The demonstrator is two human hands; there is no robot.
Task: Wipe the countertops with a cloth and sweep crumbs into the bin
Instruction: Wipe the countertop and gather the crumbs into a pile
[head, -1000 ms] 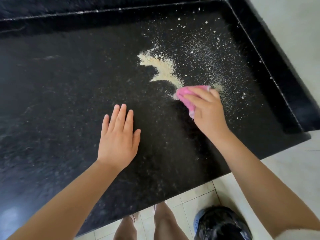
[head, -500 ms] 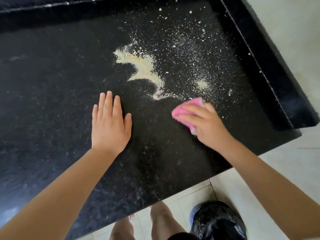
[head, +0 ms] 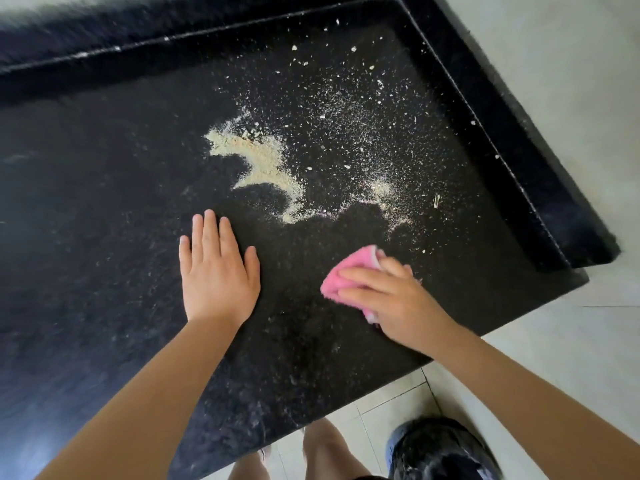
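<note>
Risk: crumbs miss the bin.
I see right hand [head: 394, 299] grip pinching cloth [head: 346, 275] on desk [head: 104, 202], left hand [head: 216, 271] spread flat; crumbs [head: 263, 164] at 12 o'clock, bin [head: 440, 452] at 6 — a fast sweep scatters them onto floor [head: 571, 358].

No readable text, no labels, no brands, no numbers, no signs

tabletop [head: 104, 174]: black speckled stone, polished, faint sheen | cloth [head: 346, 275]: pink, soft fuzzy fabric, matt | crumbs [head: 266, 164]: pale, dry, powdery to coarse | bin [head: 440, 452]: lined with what looks like glossy crinkled black plastic | floor [head: 391, 410]: pale smooth tiles
</note>
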